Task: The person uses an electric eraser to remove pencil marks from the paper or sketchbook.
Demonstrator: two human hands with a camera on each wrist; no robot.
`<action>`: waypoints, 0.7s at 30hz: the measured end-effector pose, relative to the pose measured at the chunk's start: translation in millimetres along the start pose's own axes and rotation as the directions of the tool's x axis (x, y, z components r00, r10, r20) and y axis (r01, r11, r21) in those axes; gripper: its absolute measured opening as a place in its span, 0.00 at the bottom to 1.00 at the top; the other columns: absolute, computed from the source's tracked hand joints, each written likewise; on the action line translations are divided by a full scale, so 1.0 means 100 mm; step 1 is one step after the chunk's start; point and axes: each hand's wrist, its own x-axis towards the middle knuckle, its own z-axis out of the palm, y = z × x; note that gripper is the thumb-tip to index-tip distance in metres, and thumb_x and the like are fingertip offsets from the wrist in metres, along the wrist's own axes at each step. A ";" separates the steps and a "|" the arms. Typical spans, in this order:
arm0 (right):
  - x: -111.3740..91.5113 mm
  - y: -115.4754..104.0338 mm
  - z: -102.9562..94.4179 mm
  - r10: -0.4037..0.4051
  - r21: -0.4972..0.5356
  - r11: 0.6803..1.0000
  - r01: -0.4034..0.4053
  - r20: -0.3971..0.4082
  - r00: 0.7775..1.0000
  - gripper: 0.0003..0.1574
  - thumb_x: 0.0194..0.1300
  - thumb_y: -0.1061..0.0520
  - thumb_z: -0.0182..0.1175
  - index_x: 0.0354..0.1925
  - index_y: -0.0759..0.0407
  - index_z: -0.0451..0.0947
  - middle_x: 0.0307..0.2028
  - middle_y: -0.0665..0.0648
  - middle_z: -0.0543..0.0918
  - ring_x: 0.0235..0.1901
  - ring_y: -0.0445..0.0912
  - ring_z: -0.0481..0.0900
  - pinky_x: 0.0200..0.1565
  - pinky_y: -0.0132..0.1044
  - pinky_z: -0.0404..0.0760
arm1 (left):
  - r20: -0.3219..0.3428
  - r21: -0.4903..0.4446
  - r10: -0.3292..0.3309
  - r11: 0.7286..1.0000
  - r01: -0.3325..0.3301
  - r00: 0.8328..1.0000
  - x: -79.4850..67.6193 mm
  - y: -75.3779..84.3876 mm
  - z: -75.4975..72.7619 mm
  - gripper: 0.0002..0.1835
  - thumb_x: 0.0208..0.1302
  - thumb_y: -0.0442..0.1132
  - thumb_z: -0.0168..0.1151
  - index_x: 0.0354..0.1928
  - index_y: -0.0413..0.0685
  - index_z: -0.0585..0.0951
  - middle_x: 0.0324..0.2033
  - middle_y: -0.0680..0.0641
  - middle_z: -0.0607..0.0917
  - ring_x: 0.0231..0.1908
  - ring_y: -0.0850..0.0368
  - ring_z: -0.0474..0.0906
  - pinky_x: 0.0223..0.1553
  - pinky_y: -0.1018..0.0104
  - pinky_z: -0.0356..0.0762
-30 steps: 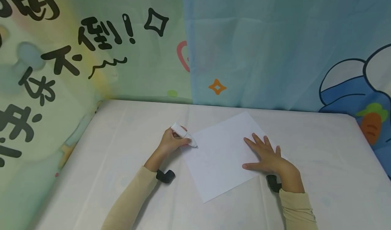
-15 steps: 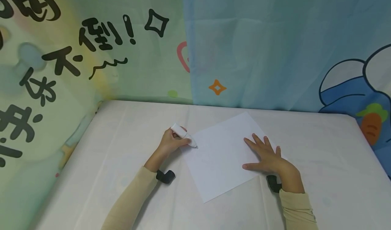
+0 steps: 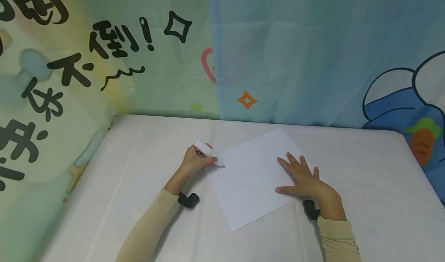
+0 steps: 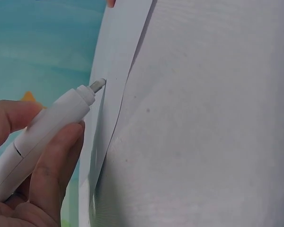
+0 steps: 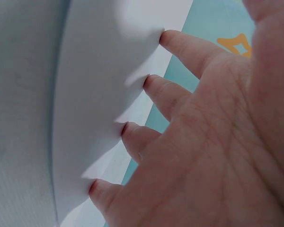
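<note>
In the head view, a blank white sheet of paper (image 3: 250, 184) lies slanted on the table. My left hand (image 3: 195, 160) pinches a white electric eraser (image 3: 205, 149) between thumb and fingers. The left wrist view shows the eraser (image 4: 47, 127) with a narrow grey collar and a small pale tip, which meets the paper (image 4: 118, 52) near its left corner. On the sheet's right side my right hand (image 3: 304, 177) rests with its fingers spread. Its fingertips (image 5: 154, 82) press on the paper (image 5: 99, 85) in the right wrist view.
A white cloth covers the table (image 3: 156, 138). Behind it hangs a blue printed curtain (image 3: 295, 61), and a green printed one with black characters (image 3: 167, 80) runs along the left. Black wrist cameras (image 3: 189, 201) sit at both cuffs.
</note>
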 end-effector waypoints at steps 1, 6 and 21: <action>0.00 0.00 0.00 0.000 0.001 1.000 0.000 0.001 1.000 0.65 0.50 0.37 0.72 0.74 0.61 0.50 0.74 0.72 0.40 0.70 0.74 0.27 0.58 0.81 0.23 | 0.003 0.001 0.000 1.000 0.000 1.000 0.00 0.00 0.00 0.20 0.51 0.23 0.68 0.48 0.33 0.75 0.44 0.36 0.82 0.43 0.51 0.80 0.39 0.64 0.86; 0.00 -0.01 0.00 -0.001 0.015 1.000 0.001 0.007 1.000 0.65 0.51 0.38 0.72 0.74 0.61 0.50 0.74 0.72 0.39 0.70 0.74 0.26 0.58 0.80 0.22 | 0.012 0.000 0.006 1.000 -0.006 1.000 0.02 -0.01 -0.01 0.20 0.52 0.23 0.68 0.48 0.34 0.75 0.43 0.37 0.82 0.43 0.51 0.80 0.38 0.65 0.86; 0.01 0.02 0.01 -0.009 0.021 1.000 0.009 0.001 1.000 0.65 0.51 0.37 0.72 0.74 0.61 0.51 0.74 0.73 0.39 0.70 0.74 0.26 0.57 0.80 0.21 | 0.026 0.004 0.004 1.000 -0.004 1.000 0.02 0.00 -0.02 0.20 0.51 0.23 0.69 0.48 0.35 0.76 0.41 0.40 0.81 0.40 0.54 0.80 0.40 0.64 0.86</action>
